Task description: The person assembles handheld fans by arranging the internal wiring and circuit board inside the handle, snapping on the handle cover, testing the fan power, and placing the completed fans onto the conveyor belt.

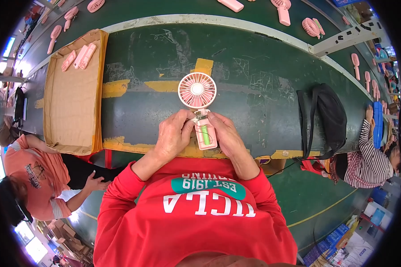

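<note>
A pink handheld fan (197,90) with a round white-rimmed grille lies in front of me, its head pointing away. Its handle is uncovered, showing a green battery (205,135), thin wires and a small circuit board (201,117) near the neck. My left hand (176,131) pinches at the left side of the neck, by the board; its fingertips hide what they touch exactly. From the other side my right hand (227,135) closes on the handle's upper right edge, thumb near the neck.
At left a shallow cardboard box (73,107) holds several pink handle covers (81,57). A black bag (327,118) lies at right. Beyond the bench's pale rail (200,19), more pink fans (283,11) lie on a green surface. People sit on both sides.
</note>
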The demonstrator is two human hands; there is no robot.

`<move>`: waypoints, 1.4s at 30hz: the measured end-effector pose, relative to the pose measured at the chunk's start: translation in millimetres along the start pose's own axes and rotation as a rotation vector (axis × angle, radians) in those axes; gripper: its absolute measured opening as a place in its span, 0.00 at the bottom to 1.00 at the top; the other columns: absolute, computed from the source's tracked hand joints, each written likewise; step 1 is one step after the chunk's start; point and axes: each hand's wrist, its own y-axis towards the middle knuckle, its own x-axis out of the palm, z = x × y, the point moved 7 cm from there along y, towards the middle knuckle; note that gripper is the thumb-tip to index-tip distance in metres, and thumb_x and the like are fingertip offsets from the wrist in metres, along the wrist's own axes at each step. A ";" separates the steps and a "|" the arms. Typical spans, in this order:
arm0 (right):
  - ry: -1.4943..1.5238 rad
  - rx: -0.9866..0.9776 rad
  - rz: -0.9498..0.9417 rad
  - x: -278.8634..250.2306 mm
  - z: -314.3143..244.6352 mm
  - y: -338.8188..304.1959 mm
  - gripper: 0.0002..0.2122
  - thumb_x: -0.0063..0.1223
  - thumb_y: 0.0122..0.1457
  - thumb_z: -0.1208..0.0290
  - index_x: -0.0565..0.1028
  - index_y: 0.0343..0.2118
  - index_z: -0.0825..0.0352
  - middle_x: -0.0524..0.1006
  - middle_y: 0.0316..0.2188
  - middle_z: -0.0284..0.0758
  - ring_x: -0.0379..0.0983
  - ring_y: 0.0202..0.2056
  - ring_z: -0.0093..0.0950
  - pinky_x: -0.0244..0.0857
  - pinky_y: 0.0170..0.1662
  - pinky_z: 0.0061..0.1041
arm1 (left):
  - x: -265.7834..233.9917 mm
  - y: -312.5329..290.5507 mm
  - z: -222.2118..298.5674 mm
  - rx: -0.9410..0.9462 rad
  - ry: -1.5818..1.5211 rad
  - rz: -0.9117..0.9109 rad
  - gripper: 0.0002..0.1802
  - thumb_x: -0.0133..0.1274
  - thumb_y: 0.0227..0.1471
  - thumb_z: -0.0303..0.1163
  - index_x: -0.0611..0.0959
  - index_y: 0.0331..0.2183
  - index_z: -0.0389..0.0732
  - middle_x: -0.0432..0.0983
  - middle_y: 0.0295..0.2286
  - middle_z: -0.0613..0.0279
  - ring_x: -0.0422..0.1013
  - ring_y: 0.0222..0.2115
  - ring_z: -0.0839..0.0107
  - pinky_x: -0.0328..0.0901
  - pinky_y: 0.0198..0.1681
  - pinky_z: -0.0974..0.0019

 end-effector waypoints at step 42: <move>-0.157 -0.061 0.010 4.7 -8.1 -3.4 0.17 0.37 0.64 0.62 0.69 0.45 0.72 0.74 0.34 0.33 0.70 0.32 0.17 0.66 0.35 0.17 | 4.4 -2.4 -9.0 0.152 0.048 0.037 0.06 0.53 0.43 0.19 0.75 0.28 0.36 0.73 0.24 0.53 0.71 0.25 0.55 0.65 0.27 0.61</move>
